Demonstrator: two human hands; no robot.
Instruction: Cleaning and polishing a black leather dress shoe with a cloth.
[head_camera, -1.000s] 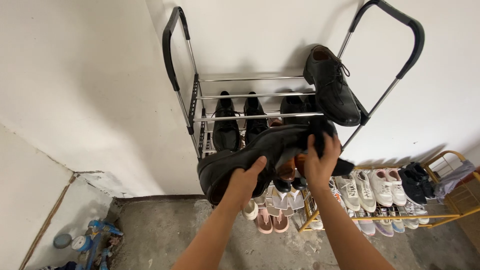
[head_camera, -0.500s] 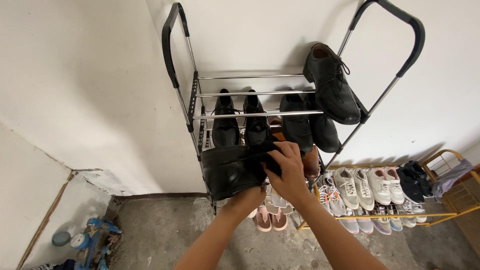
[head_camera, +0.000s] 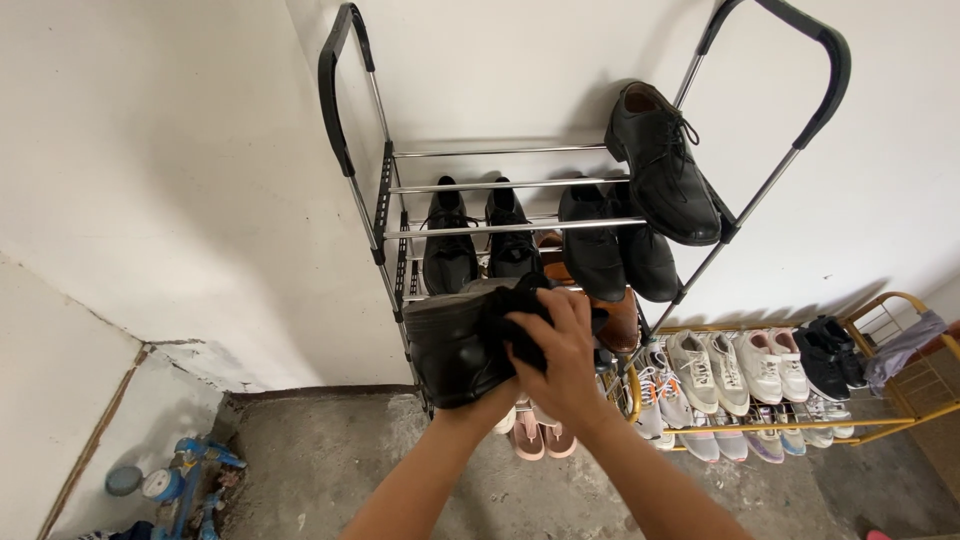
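I hold a black leather shoe in front of the tall metal shoe rack, its heel end turned towards me. My left hand grips the shoe from underneath and is mostly hidden by it. My right hand lies on top of the shoe and presses a black cloth against its upper.
A black lace-up shoe leans on the rack's top tier, with several black and brown shoes on the tiers below. A low yellow rack of sneakers stands at the right. Sandals lie on the concrete floor; blue items sit bottom left.
The shoe has turned from lying sideways to heel-first towards me. My right hand with the cloth has moved left from the toe onto the top of the shoe.
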